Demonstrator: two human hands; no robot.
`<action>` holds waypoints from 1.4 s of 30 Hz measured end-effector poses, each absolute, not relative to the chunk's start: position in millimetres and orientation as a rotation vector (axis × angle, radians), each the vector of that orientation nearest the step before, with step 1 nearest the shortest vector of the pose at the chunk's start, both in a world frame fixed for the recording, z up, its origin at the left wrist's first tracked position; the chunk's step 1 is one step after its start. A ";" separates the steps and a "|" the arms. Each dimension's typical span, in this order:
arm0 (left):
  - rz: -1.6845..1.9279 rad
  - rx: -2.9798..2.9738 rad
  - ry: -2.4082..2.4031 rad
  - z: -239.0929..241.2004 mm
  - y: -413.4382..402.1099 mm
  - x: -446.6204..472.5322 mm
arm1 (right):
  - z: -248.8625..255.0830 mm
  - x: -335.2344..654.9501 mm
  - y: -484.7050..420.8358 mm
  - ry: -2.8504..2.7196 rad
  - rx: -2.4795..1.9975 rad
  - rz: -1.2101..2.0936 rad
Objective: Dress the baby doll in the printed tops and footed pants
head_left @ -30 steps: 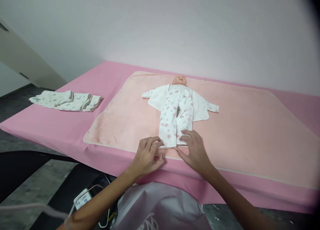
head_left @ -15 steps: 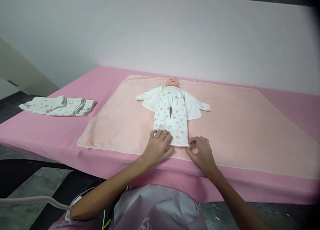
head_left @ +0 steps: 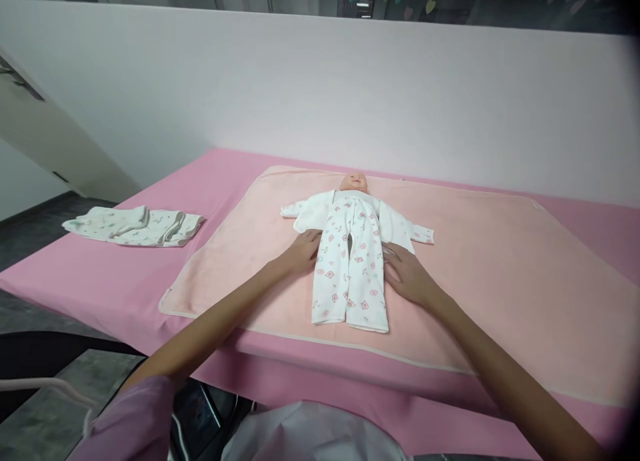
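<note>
We found left hand (head_left: 303, 249) and right hand (head_left: 407, 275) flat, gripping nothing, touching sides of printed trousers (head_left: 350, 281) near blanket (head_left: 500, 281) front edge. Judged risk: uneven sideways push could skew trousers off doll (head_left: 354, 181).

Before me: a long table under a smooth pink cover (head_left: 100, 281), with a peach fleece blanket with pale piping (head_left: 500, 274) spread over its middle. To my left, well apart from the blanket: a folded pile of white printed baby clothes (head_left: 134, 225). Behind: a plain white partition wall (head_left: 320, 94) and a slanted beige panel (head_left: 55, 147). Below: grey mottled floor (head_left: 45, 407).
</note>
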State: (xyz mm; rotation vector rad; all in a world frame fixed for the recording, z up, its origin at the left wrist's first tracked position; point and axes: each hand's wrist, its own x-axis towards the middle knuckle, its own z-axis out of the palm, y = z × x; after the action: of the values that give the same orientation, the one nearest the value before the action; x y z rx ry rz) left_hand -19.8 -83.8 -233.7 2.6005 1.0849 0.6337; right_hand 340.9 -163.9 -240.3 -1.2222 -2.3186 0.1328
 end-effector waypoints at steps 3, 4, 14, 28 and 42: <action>0.611 2.558 0.799 -239.8 -53.2 -5.8 | -244.0 321.9 -129.1 -2.334 -1.034 0.272; 0.636 2.556 0.762 -242.2 -48.9 -3.4 | -247.0 317.7 -123.1 -2.306 -1.021 0.301; 0.519 2.676 0.778 -251.3 -48.9 -13.6 | -270.5 337.1 -116.4 -2.172 -1.148 0.374; 0.323 2.670 0.892 -230.3 -59.6 -22.9 | -256.4 350.2 -120.5 -1.994 -1.455 0.364; 0.643 2.012 1.922 -213.8 -10.1 -44.1 | -205.8 372.5 -93.3 -1.604 -1.899 0.691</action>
State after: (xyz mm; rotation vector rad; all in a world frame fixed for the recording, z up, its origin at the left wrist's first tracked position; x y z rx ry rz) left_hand -44.1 -10.1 -213.8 2.0117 1.9217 0.6434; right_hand 372.5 -93.3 -205.8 -1.8986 -1.6039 0.6913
